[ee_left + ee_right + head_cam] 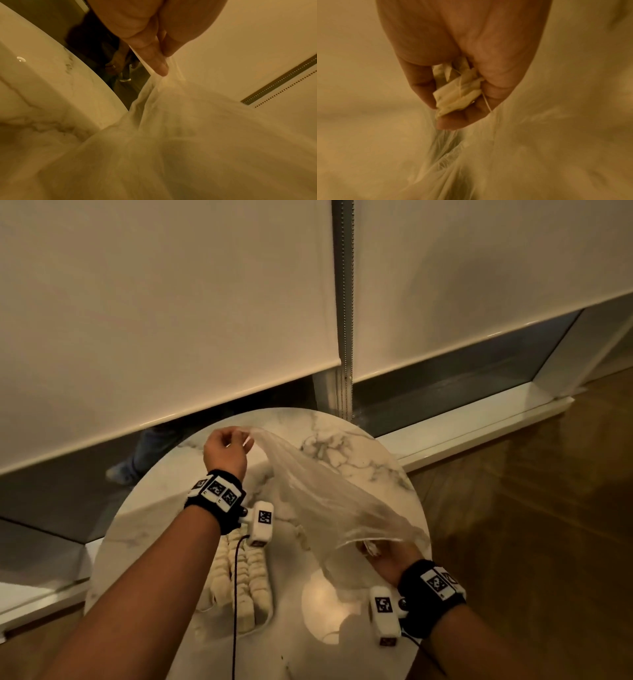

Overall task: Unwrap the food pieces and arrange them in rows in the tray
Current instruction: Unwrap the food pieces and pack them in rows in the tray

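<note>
**Bag stretched between both hands**

The left hand (226, 451) pinches one end of a clear plastic bag (318, 501) above the table's (370, 446) far edge. The right hand (387, 559), nearer and lower, grips the other end with crumpled wrappers (458, 89) in its curled fingers. Food pieces (239, 580) lie in rows in the tray (265, 616) below the left wrist.

My left hand (227, 451) is raised, arm stretched forward, fingertips (159, 67) pinched together. My right hand (385, 558) sits lower and nearer me, fingers (452, 121) curled tight.
</note>
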{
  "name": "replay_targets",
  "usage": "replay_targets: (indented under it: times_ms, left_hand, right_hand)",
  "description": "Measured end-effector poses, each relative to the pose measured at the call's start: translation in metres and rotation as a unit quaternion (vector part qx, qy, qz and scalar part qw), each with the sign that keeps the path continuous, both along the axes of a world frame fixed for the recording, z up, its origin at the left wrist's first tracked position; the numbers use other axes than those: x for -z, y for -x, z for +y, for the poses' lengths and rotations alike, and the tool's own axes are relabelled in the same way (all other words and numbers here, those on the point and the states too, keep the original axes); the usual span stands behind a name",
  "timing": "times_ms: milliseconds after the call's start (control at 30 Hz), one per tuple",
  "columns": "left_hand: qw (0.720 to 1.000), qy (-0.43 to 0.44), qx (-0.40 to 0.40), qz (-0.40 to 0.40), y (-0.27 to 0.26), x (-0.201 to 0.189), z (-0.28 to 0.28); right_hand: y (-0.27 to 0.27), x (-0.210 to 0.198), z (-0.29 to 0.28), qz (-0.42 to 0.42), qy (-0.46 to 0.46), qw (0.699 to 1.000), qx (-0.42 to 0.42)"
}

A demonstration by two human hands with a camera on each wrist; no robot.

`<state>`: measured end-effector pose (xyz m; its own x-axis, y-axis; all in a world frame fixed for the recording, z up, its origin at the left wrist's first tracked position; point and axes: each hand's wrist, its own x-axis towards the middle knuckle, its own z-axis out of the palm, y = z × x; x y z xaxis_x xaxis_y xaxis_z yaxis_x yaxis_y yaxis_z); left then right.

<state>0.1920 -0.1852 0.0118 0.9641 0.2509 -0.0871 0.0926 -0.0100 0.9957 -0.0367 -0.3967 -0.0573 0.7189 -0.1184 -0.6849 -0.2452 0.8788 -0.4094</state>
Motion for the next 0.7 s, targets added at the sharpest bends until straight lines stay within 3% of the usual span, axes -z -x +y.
replay_targets:
  times_ms: [167, 267, 333, 467, 700]
  left_hand:
    - [0.999, -0.039, -0.018, -0.002, -0.001, 0.009, -0.002]
    - [0.991, -0.119, 0.028, 0.054, 0.009, 0.029, 0.001]
    - [0.971, -0.209, 0.064, 0.092, 0.02, 0.041, 0.002]
    - [0.902, -0.361, 0.169, 0.164, 0.053, 0.062, -0.007]
    - [0.729, -0.536, 0.39, 0.171, 0.101, 0.105, -0.035]
  right_hand:
    - [0.007, -0.004, -0.006, -0.002, 0.021, 1.0, -0.017]
    - [0.014, 0.001, -0.006, 0.022, 0.021, 0.999, -0.021]
    - [0.017, 0.007, -0.006, 0.046, 0.027, 0.998, -0.018]
    - [0.022, 0.015, -0.004, 0.067, 0.03, 0.997, -0.027]
    - [0.025, 0.011, -0.002, 0.056, -0.017, 0.998, -0.034]
